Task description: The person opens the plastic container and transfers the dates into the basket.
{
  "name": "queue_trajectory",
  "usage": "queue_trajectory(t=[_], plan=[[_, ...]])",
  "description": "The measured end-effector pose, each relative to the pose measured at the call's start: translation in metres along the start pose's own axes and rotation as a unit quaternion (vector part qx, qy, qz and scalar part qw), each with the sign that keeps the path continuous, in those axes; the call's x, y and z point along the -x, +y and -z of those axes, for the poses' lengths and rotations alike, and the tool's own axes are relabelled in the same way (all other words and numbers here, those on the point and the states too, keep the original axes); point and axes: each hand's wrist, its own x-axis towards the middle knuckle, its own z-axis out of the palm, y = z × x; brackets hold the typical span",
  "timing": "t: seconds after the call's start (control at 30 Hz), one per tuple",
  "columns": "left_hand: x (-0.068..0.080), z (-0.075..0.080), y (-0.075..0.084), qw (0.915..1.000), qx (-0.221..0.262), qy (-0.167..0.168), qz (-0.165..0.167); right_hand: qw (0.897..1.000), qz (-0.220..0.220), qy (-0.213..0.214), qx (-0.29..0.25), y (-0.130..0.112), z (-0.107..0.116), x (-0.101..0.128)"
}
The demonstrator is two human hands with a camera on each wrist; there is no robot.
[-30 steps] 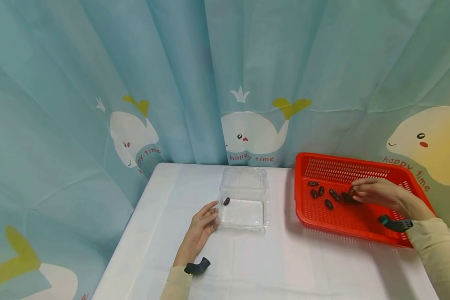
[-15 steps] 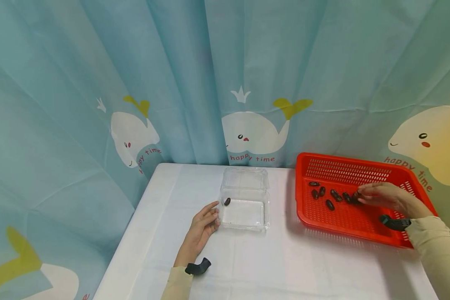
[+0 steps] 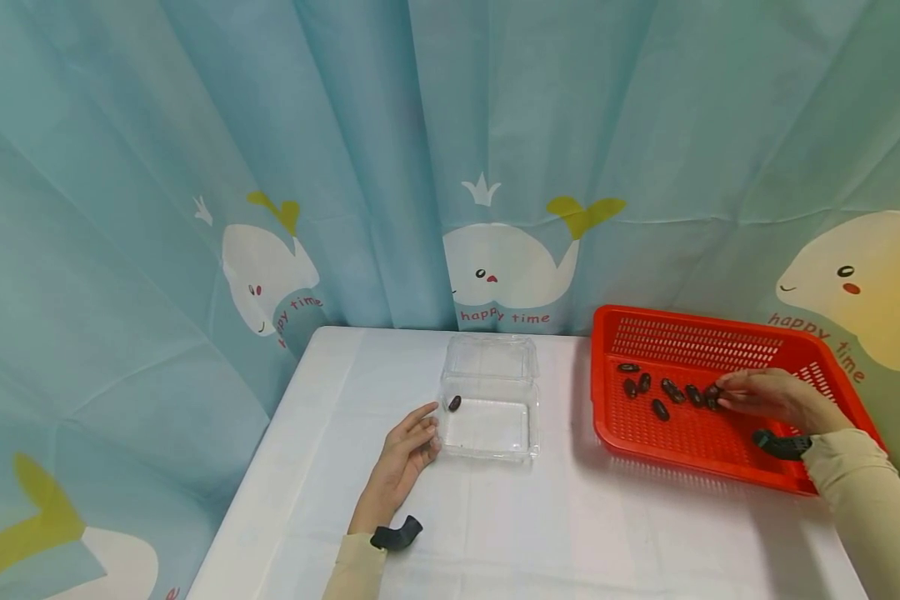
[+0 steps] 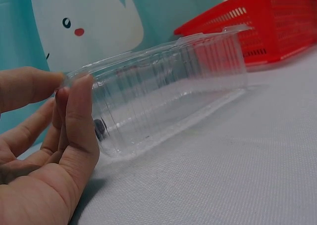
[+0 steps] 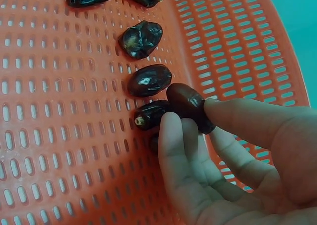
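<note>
In the head view my left hand (image 3: 405,458) is at the left side of a clear plastic clamshell box (image 3: 487,429), whose lid is folded back. Thumb and a finger pinch its rim, as the left wrist view shows. One dark date (image 3: 454,403) lies in the box's far left corner. Over on the right, my right hand (image 3: 783,395) reaches into a red plastic basket (image 3: 667,446). Its thumb and fingers pinch a brown date (image 5: 187,104), held close over another date (image 5: 151,114) on the basket floor. Part of one more date is hidden behind the fingers.
Several loose dates (image 3: 660,409) are spread on the basket's left and middle floor. A white cloth covers the table (image 3: 510,533). Behind its far edge hangs a blue curtain (image 3: 375,167) with whale prints.
My right hand has shifted slightly right and lower among the dates, uncovering more of those to its left. My left hand stays at the box.
</note>
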Motion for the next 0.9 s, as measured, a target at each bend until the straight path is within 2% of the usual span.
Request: queue_trajectory(t=[0.13, 0.3, 0.37, 0.53, 0.6, 0.67, 0.9], plan=[[0.001, 0.000, 0.000, 0.9999, -0.009, -0.003, -0.003, 1.000, 0.008, 0.001, 0.002, 0.002, 0.003, 0.001], [0.000, 0.000, 0.000, 1.0000, -0.008, -0.004, 0.000, 0.999, 0.009, 0.020, 0.034, 0.003, 0.005, 0.002], [0.000, -0.001, 0.000, 1.0000, -0.003, -0.001, 0.001, 0.999, 0.006, 0.022, 0.026, 0.003, 0.006, 0.003], [0.000, -0.001, 0.001, 1.0000, -0.009, 0.001, 0.000, 0.999, -0.005, 0.027, -0.035, 0.003, 0.004, 0.005], [0.000, -0.001, 0.001, 1.0000, -0.008, 0.002, 0.001, 0.999, -0.007, 0.035, -0.041, 0.003, 0.004, 0.007], [0.000, -0.001, 0.001, 1.0000, -0.007, 0.002, 0.002, 0.999, -0.009, 0.043, -0.028, 0.003, 0.005, 0.008], [0.001, 0.000, 0.001, 0.9999, -0.012, -0.005, 0.001, 0.994, -0.013, 0.061, 0.092, 0.005, 0.013, 0.008]])
